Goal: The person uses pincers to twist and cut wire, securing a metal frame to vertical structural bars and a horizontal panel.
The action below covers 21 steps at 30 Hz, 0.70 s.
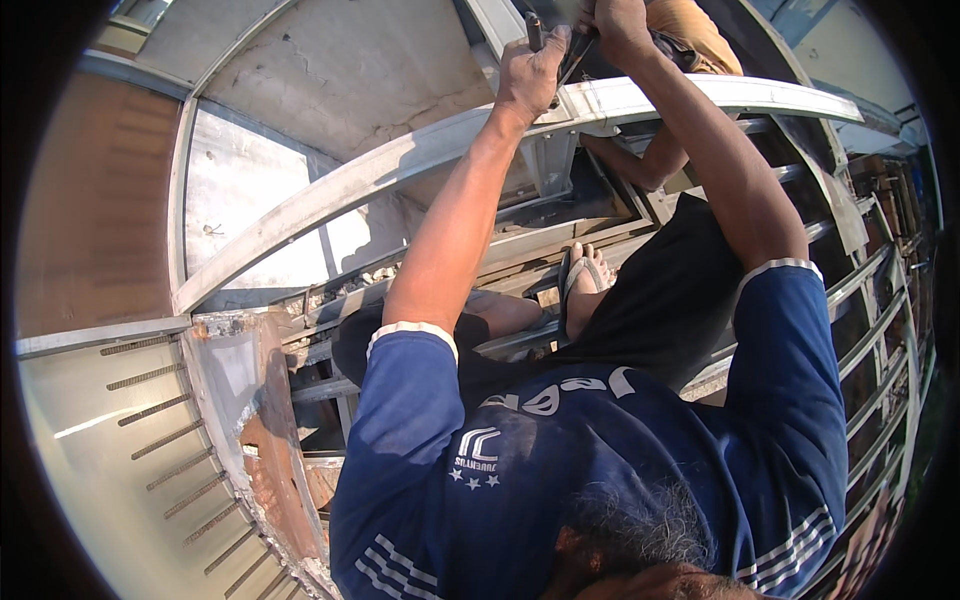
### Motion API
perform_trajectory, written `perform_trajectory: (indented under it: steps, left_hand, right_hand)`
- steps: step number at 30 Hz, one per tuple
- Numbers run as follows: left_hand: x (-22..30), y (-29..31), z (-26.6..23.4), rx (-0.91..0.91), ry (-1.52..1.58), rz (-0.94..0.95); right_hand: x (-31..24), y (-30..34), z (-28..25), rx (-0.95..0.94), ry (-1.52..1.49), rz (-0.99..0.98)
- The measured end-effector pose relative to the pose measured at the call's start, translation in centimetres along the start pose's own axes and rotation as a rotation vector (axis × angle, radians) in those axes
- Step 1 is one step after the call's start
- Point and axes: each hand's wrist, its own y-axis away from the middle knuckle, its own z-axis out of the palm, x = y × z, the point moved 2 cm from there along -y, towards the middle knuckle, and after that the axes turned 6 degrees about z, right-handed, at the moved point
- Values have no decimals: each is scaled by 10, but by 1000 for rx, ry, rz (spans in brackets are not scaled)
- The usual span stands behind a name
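Observation:
Both my arms reach up to the top of the view, past a pale curved metal beam (pixel 400 150). My left hand (pixel 533 72) is closed round a dark, stick-like handle (pixel 534 32) that pokes up beyond the thumb; the tool's kind does not show. Close to its right, my right hand (pixel 622 28) is closed too, partly cut off by the upper edge. What it holds is hidden. Thin dark rods or tool parts (pixel 574 66) lie between the two hands, just above the beam.
Another person in orange clothing (pixel 698 32) is just beyond the beam, with a bent arm (pixel 640 165) beneath it. My sandalled foot (pixel 582 285) rests among metal bars. Open framing (pixel 870 310) runs along the right. Metal panels (pixel 330 70) and a slotted panel (pixel 130 430) lie left.

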Motion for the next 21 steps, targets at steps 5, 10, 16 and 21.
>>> perform_trajectory:
  steps: [5,10,16,21]
  left_hand:
    - [-1,-13,10,-19,139,-19]
    - [-14,-24,5,-352,544,-87]
    - [-23,-26,25,-28,47,105]
    - [-18,-24,41,284,-399,438]
  right_hand:
    - [0,-4,-3,35,59,-87]
    - [-3,1,13,-118,111,-48]
    - [-6,17,15,-266,366,-229]
    - [-6,32,37,-278,744,-198]
